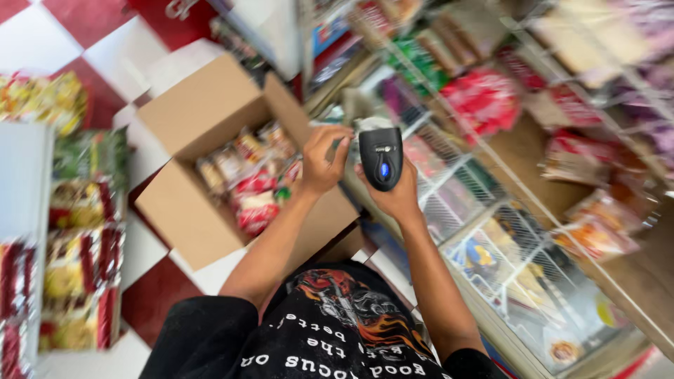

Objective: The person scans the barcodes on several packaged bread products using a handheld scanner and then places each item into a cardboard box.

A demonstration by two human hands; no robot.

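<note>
right hand [394,184] clasps black handheld scanner with blue button [381,158] | left hand [324,160] pinches small pale item (blurred) beside scanner | open brown cardboard box [184,209] left of scanner, largely full of snack packets [250,179]

Both bare forearms reach forward from short black sleeves, converging ahead of the chest. The right hand [399,191] is closed in a grip, fingers wrapped from behind, wrist bent slightly back. The left hand [321,160] is raised beside it — fingers curled, thumb and fingertips [342,133] seemingly pinched together, though blur hides exactly how. The two hands sit just apart.
</note>
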